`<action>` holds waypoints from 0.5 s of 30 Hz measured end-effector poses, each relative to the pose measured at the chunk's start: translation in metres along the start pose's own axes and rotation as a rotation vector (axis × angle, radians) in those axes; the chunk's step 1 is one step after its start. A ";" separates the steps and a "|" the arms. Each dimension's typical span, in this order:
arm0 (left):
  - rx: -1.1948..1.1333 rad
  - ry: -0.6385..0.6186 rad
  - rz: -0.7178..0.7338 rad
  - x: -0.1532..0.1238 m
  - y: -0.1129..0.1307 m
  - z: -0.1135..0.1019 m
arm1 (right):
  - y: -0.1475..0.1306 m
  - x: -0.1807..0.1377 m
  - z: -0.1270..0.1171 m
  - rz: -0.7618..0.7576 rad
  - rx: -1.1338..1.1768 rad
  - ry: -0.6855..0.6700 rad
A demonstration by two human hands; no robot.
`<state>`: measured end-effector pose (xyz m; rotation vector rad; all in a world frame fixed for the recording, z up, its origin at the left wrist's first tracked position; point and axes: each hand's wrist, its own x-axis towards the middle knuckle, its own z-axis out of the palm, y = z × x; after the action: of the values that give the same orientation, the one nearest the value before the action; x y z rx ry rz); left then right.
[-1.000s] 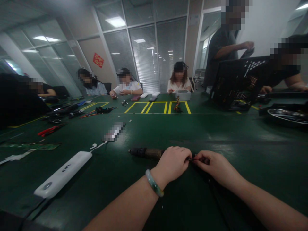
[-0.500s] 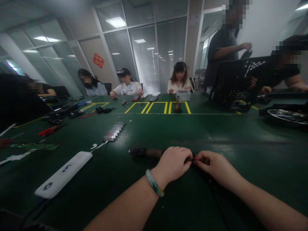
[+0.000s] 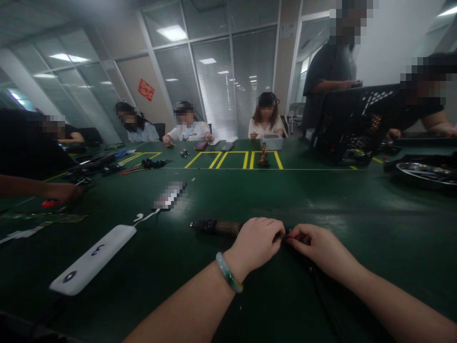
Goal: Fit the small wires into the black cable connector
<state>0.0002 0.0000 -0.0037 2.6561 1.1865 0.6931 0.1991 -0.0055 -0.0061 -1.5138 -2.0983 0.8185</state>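
Observation:
My left hand (image 3: pixel 255 243), with a pale green bangle (image 3: pixel 228 272) on its wrist, grips the rear of a dark electric screwdriver (image 3: pixel 216 227) with a black nose and brown body. Its fingertips meet those of my right hand (image 3: pixel 317 246) around a small black connector (image 3: pixel 284 236). The connector is mostly hidden by my fingers. A black cable (image 3: pixel 321 286) runs from my right hand toward the bottom of the view, over the green table mat (image 3: pixel 357 305).
A white power strip (image 3: pixel 93 259) lies to my left, and its thin white cable leads to a pixelated device (image 3: pixel 168 195). A co-worker's hand (image 3: pixel 60 192) reaches over the left side. Ahead stand a black perforated crate (image 3: pixel 352 125) and, at right, a metal tray (image 3: pixel 424 174).
A co-worker's arm has entered from the left over the table, covering the red-handled tool there. The standing person's hands have lowered. My own hands are almost unchanged.

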 end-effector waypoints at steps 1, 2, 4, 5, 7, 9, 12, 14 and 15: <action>0.006 0.006 -0.002 0.000 0.000 0.001 | 0.000 0.000 0.000 0.000 -0.005 0.001; 0.013 0.015 -0.002 0.000 -0.001 0.001 | 0.000 0.000 0.000 -0.002 -0.010 0.002; 0.029 0.034 0.001 0.000 -0.001 0.002 | 0.001 0.001 0.000 -0.008 -0.016 0.000; 0.035 0.041 0.003 0.000 0.000 0.001 | 0.001 0.001 0.001 -0.009 -0.018 -0.001; 0.038 0.046 0.001 0.000 0.000 0.000 | 0.003 0.002 0.001 -0.008 -0.017 0.003; 0.034 0.040 -0.003 0.000 0.001 -0.001 | 0.004 0.002 0.002 -0.014 -0.009 0.007; 0.033 0.016 -0.006 0.001 0.002 -0.001 | 0.005 0.002 0.002 -0.028 -0.003 0.011; 0.039 0.006 -0.009 0.000 0.002 -0.001 | 0.005 0.001 0.001 -0.025 -0.012 0.013; 0.041 0.005 -0.010 0.000 0.002 -0.001 | 0.004 0.001 0.001 -0.021 -0.014 0.011</action>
<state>0.0010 -0.0010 -0.0023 2.6815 1.2273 0.6821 0.2014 -0.0034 -0.0095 -1.4975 -2.1124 0.7873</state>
